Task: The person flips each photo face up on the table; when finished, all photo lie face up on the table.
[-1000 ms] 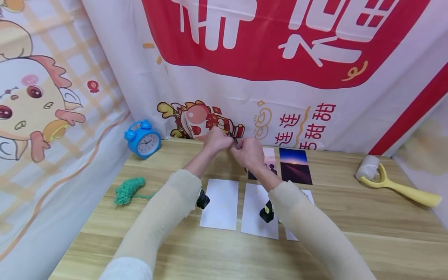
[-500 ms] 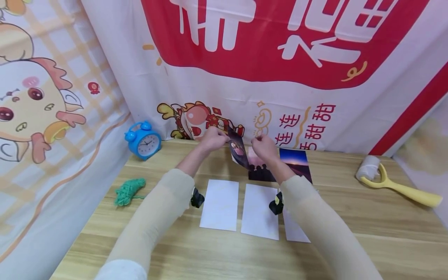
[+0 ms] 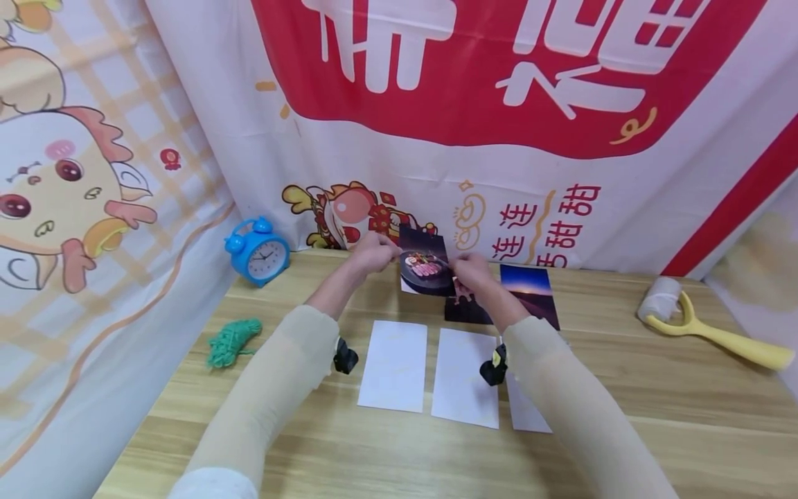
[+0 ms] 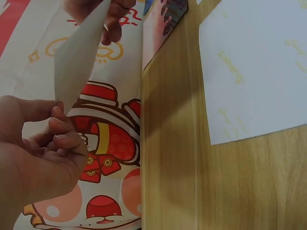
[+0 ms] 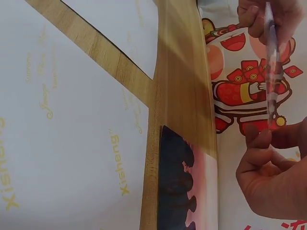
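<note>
Between both hands a photo print (image 3: 425, 263) of a plate of food is held up near the back wall, its picture side toward the head camera. The left hand (image 3: 374, 252) pinches its left edge between thumb and fingertips; the left wrist view shows the white back of the print (image 4: 79, 62). At the opposite edge the right hand (image 3: 475, 274) pinches it, and the right wrist view sees the print nearly edge-on. Below it lies a pink sunset photo (image 3: 464, 309) with dark silhouettes, partly covered by the right hand. A blue-and-orange sunset photo (image 3: 527, 291) lies beside that.
Three sheets lie white side up in front: a left sheet (image 3: 393, 366), a middle sheet (image 3: 464, 378) and a right one (image 3: 526, 405) partly under the right sleeve. A blue alarm clock (image 3: 260, 253), green yarn (image 3: 233, 342) and a yellow-handled roller (image 3: 711, 329) stand or lie around. A printed cloth wall (image 3: 374, 166) rises behind.
The hands have drawn apart. The print, hardly visible at first, then hanging tilted from the left hand, is now spread between both hands, with the right hand gripping its right edge.
</note>
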Motion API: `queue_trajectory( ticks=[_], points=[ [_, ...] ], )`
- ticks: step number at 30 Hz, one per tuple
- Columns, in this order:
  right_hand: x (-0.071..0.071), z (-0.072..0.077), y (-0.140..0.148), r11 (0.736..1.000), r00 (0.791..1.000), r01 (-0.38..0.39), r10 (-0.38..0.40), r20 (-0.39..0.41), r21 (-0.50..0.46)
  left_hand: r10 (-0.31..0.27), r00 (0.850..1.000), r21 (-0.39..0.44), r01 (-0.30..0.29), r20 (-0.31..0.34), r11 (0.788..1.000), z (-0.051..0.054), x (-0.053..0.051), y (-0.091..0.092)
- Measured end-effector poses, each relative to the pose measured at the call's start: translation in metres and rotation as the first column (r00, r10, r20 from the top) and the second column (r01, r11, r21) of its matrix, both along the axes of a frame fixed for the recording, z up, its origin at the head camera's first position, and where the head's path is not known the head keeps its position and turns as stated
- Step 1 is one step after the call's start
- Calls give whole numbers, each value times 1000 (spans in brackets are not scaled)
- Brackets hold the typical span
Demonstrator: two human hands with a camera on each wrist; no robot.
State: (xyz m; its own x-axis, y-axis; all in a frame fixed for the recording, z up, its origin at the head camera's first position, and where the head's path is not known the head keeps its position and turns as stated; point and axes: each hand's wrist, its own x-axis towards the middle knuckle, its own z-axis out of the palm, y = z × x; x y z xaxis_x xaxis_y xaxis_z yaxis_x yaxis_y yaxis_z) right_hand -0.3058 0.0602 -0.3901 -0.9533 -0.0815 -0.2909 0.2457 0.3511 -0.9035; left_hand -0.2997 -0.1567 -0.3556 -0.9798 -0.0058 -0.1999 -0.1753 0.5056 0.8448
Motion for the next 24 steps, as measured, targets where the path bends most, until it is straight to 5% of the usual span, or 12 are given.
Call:
queue_trajectory(
  ticks=[6, 12, 20, 24],
  points=[
    [0, 2, 0, 1000, 1000, 10, -10, -9, 12, 16, 1000, -42, -16, 15, 999, -5, 0, -6],
    [2, 6, -3, 998, 1000, -10, 8, 22, 54, 17, 996, -163, -31, -88, 986, -21, -3, -12],
    [4, -2, -12, 947, 998, -16, 33, -49, 320, 19, 996, -161, -34, -90, 986, -42, -6, -10],
    [3, -7, -17, 947, 999, 17, -3, -46, 320, 35, 995, -174, -51, -95, 983, -44, -5, -8]
  ],
)
